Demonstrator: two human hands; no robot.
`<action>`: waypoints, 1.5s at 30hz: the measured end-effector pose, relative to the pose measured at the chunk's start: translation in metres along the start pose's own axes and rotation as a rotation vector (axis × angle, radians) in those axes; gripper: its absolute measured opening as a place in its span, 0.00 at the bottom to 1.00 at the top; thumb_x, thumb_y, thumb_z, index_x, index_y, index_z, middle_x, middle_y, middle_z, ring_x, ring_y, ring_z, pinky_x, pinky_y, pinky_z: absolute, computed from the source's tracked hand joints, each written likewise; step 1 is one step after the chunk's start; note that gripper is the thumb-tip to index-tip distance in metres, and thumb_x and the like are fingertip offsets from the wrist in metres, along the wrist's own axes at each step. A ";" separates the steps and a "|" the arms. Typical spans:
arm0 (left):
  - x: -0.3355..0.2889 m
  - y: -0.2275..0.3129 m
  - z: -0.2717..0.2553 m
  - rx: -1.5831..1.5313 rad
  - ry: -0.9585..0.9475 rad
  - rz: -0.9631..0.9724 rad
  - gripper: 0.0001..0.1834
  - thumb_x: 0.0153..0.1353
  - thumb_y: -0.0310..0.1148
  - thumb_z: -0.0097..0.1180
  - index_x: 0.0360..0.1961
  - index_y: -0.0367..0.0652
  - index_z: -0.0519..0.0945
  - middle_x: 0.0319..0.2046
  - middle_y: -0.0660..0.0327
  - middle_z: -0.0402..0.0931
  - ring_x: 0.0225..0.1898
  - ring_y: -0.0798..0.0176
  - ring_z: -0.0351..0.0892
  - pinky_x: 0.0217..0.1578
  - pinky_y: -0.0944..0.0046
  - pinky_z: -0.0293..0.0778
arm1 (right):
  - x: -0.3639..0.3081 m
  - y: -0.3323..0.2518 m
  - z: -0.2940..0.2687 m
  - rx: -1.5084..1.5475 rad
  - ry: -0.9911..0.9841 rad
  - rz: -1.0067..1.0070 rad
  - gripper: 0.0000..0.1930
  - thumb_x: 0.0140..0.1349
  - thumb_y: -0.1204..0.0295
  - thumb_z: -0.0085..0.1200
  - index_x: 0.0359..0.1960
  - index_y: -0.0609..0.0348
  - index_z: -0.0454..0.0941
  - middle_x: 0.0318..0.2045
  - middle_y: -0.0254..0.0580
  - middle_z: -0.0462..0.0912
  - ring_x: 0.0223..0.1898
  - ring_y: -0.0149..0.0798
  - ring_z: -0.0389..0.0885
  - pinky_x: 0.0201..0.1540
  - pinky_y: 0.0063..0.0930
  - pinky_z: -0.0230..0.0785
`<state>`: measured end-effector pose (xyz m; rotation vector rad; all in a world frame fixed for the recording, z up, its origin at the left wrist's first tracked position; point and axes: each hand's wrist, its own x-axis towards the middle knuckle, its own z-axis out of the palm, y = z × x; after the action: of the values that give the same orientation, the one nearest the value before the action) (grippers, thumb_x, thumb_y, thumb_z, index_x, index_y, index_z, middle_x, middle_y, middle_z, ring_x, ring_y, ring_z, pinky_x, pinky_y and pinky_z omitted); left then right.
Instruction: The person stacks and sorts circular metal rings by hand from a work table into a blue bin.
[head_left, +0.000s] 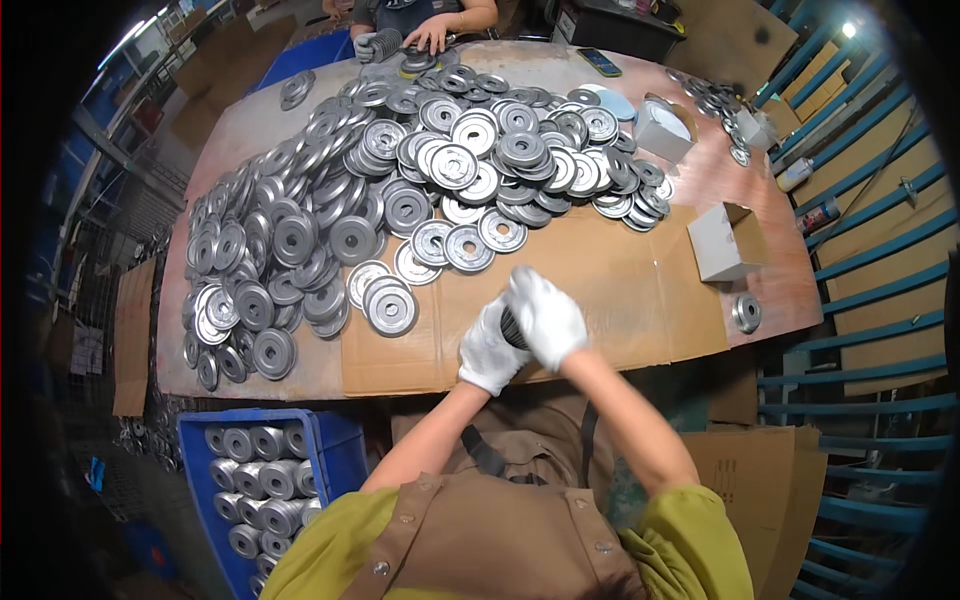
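Observation:
My left hand (487,352), in a white glove, is closed around a dark ribbed piece (513,329) over the cardboard near the table's front edge. My right hand (546,318), gloved too, is closed over the same piece from the right. The gloves cover most of it, so I cannot tell whether it is one part or a stack of discs. Just beyond and to the left, silvery metal discs with centre holes (390,307) lie on the cardboard sheet (610,290). They border a large heap of grey discs (293,238).
An open white box (724,243) and a single metal wheel (746,313) are on the right. Another white box (665,128) and a phone (600,62) lie farther back. Across the table, a person's hands (432,34) handle discs. A blue crate (312,440) of metal wheels stands lower left.

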<state>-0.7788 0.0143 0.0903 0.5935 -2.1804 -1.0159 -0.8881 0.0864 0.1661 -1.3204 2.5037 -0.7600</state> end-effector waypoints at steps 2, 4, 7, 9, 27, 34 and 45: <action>-0.002 -0.010 0.001 0.036 0.082 0.021 0.29 0.56 0.41 0.69 0.58 0.45 0.76 0.46 0.52 0.83 0.43 0.45 0.85 0.42 0.51 0.82 | -0.041 -0.028 -0.003 -0.204 0.153 -0.264 0.22 0.70 0.64 0.50 0.62 0.62 0.74 0.60 0.56 0.78 0.62 0.58 0.75 0.67 0.47 0.65; -0.006 -0.017 -0.002 0.081 0.065 0.067 0.33 0.53 0.43 0.71 0.59 0.46 0.75 0.47 0.52 0.83 0.45 0.45 0.85 0.44 0.51 0.82 | -0.041 -0.016 -0.007 -0.171 0.145 -0.346 0.22 0.71 0.64 0.49 0.62 0.63 0.75 0.61 0.57 0.78 0.63 0.59 0.74 0.67 0.48 0.65; 0.007 0.012 -0.005 -0.002 0.048 0.036 0.43 0.43 0.48 0.78 0.60 0.47 0.75 0.49 0.52 0.82 0.47 0.45 0.84 0.46 0.50 0.81 | -0.016 0.008 -0.006 0.099 0.075 -0.060 0.23 0.70 0.65 0.48 0.63 0.60 0.75 0.62 0.55 0.77 0.63 0.54 0.75 0.64 0.43 0.69; 0.007 0.013 0.002 -0.008 0.012 -0.014 0.46 0.39 0.47 0.80 0.61 0.49 0.74 0.50 0.52 0.81 0.49 0.45 0.84 0.48 0.50 0.80 | 0.028 0.055 -0.002 0.446 -0.249 0.093 0.23 0.76 0.57 0.46 0.60 0.60 0.80 0.56 0.51 0.84 0.56 0.44 0.83 0.62 0.32 0.70; 0.030 0.022 -0.004 0.002 -0.088 0.056 0.54 0.34 0.41 0.80 0.66 0.44 0.68 0.50 0.49 0.78 0.51 0.42 0.80 0.52 0.48 0.77 | -0.002 0.068 0.003 0.903 0.074 0.265 0.19 0.75 0.66 0.50 0.59 0.67 0.80 0.56 0.48 0.85 0.57 0.37 0.82 0.62 0.28 0.70; 0.013 -0.001 -0.037 -0.023 -0.084 0.150 0.42 0.40 0.39 0.76 0.60 0.43 0.74 0.48 0.50 0.81 0.50 0.45 0.82 0.53 0.50 0.77 | -0.031 0.039 0.020 0.813 0.017 0.130 0.21 0.78 0.65 0.48 0.66 0.65 0.75 0.65 0.49 0.78 0.67 0.39 0.73 0.71 0.29 0.60; 0.014 -0.019 -0.031 -0.107 -0.077 0.174 0.34 0.50 0.41 0.74 0.57 0.43 0.76 0.47 0.52 0.83 0.47 0.46 0.85 0.49 0.53 0.80 | -0.030 0.017 -0.014 -0.059 -0.092 -0.812 0.27 0.52 0.66 0.63 0.55 0.61 0.78 0.57 0.50 0.78 0.60 0.55 0.74 0.64 0.49 0.67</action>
<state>-0.7636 -0.0209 0.0958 0.3141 -2.1848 -1.0684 -0.8885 0.1234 0.1674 -2.3607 1.8766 -0.7254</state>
